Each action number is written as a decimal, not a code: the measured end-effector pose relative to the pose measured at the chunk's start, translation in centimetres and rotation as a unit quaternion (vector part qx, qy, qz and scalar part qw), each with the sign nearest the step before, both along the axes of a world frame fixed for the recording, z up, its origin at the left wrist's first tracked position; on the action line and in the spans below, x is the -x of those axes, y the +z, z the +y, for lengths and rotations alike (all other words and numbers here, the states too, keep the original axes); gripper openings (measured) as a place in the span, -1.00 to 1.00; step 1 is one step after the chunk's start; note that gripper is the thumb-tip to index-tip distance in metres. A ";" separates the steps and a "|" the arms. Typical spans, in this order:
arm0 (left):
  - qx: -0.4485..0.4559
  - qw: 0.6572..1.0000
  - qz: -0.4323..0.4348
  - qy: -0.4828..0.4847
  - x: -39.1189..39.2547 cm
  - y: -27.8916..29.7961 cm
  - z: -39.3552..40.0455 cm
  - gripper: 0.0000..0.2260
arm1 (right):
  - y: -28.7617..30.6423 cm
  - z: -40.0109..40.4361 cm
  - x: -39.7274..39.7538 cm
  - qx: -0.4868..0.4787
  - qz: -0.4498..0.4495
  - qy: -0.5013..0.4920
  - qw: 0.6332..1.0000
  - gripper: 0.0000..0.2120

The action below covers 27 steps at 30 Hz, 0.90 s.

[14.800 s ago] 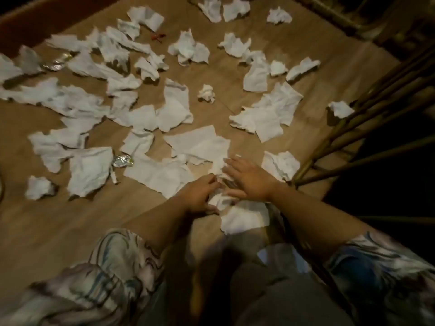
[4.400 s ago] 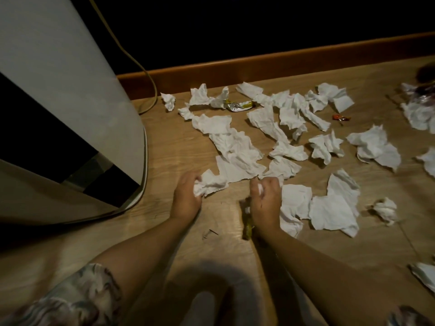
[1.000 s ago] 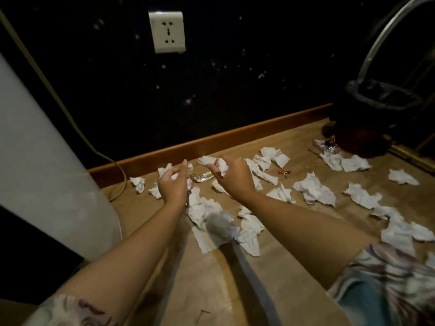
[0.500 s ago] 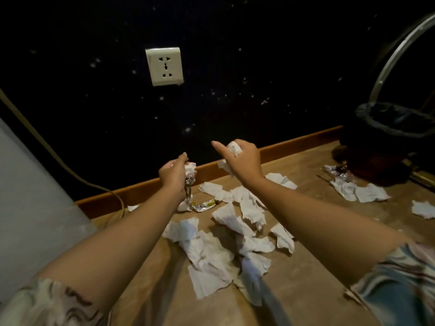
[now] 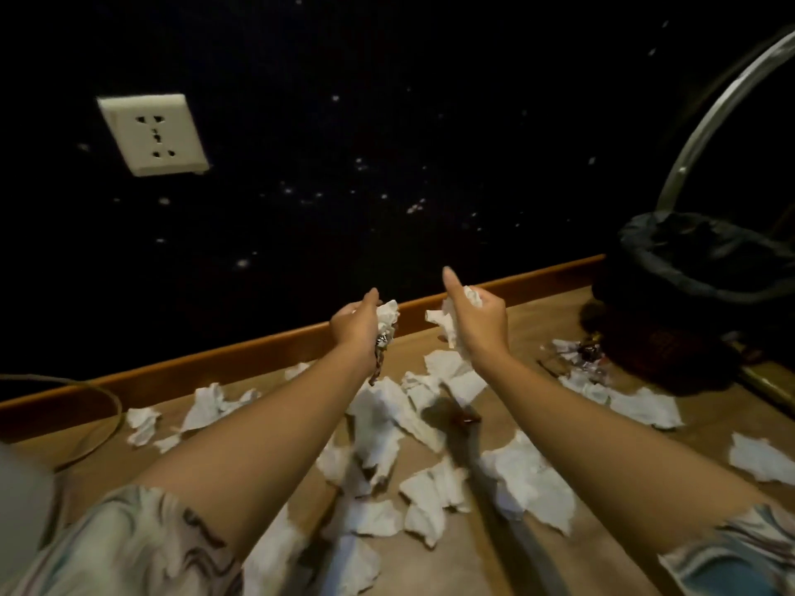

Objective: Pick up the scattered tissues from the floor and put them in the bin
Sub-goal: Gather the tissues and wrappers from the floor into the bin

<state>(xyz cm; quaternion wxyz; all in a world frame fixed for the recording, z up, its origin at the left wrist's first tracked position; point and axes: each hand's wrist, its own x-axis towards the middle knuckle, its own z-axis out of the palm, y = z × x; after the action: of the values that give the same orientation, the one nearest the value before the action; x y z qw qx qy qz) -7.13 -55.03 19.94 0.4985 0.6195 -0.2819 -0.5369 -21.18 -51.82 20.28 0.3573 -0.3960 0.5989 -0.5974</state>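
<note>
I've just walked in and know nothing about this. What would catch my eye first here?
Two bare arms reach forward at centre, the left hand and right hand each closed on crumpled tissue. White tissues litter the wooden floor below them. A dark lined bin stands at the right by the wall, and a white socket shows on the dark wall, upper left.

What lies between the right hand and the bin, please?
In the head view, bare wooden floor and skirting board lie between the right hand and the bin; foil wrappers sit lower.
</note>
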 end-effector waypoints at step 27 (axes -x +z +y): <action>-0.096 0.971 0.181 -0.126 43.0 5.7 -4.2 -0.56 | 5.7 -1.3 37.4 0.000 -0.392 -0.353 0.849 -0.18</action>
<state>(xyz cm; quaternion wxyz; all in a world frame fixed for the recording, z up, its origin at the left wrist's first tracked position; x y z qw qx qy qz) -50.13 -59.26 25.67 0.4080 0.5166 -0.2097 -0.7230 -58.61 -53.09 25.98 0.3269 0.1094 0.5083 -0.7892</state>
